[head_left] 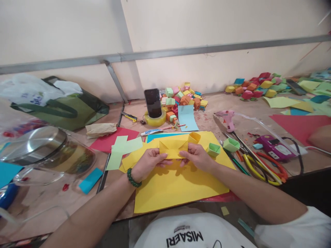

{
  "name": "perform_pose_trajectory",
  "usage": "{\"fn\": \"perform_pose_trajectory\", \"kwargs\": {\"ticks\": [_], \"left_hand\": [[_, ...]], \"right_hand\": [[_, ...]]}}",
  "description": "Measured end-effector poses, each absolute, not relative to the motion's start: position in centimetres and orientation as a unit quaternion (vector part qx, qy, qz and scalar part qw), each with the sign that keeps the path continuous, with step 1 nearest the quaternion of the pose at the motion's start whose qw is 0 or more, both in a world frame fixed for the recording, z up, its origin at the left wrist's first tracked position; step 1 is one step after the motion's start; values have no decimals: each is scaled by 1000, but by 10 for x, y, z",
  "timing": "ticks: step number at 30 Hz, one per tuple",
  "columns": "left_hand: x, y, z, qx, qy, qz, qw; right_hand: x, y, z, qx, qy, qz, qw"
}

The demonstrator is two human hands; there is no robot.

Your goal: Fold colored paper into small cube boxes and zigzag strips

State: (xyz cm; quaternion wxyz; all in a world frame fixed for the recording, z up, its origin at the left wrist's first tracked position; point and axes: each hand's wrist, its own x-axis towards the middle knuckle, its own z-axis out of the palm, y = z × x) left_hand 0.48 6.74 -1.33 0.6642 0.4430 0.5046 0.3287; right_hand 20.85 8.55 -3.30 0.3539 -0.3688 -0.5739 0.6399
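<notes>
I am holding a half-folded yellow paper (pixel 172 148) between both hands, just above the big yellow sheet (pixel 178 186) that is lying at the near edge of the table (pixel 232 103). My left hand (pixel 148 162) is pinching its left end, fingers closed on the lower corner, and my right hand (pixel 196 156) is pinching the right end the same way, thumb on top. The fold is sitting about mid-table, slightly toward me, with a small yellow box (pixel 194 137) touching its upper right corner (I cannot tell whether that box is part of the piece or only resting behind it).

Two green boxes (pixel 214 149) are standing just beside my right hand, and scissors (pixel 261 168) and a pink glue gun (pixel 227 119) are lying further toward the right edge. A phone (pixel 152 102) is propped in a tape roll (pixel 155 120) toward the far edge, with a pile of finished boxes (pixel 184 98) next to it.

What I am judging as risky: the creases are looking shallow, so pulling the ends apart unevenly could tear a corner or spring the flaps open. My right wrist is also hovering near the green boxes, and a careless sweep could knock or crush them. The loose sheet underneath could slide off the near edge if I am leaning on it.
</notes>
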Motion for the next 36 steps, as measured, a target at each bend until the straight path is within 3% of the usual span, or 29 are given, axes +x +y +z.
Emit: {"fn": "perform_pose_trajectory", "kwargs": {"ticks": [16, 27, 36], "left_hand": [[-1, 68, -12, 401, 496, 345, 689], [-5, 66, -10, 508, 493, 296, 641], [6, 65, -12, 443, 482, 349, 671]], "right_hand": [[211, 87, -32, -401, -552, 628, 374], [210, 85, -32, -349, -569, 659, 347], [213, 85, -34, -333, -526, 707, 335]]}}
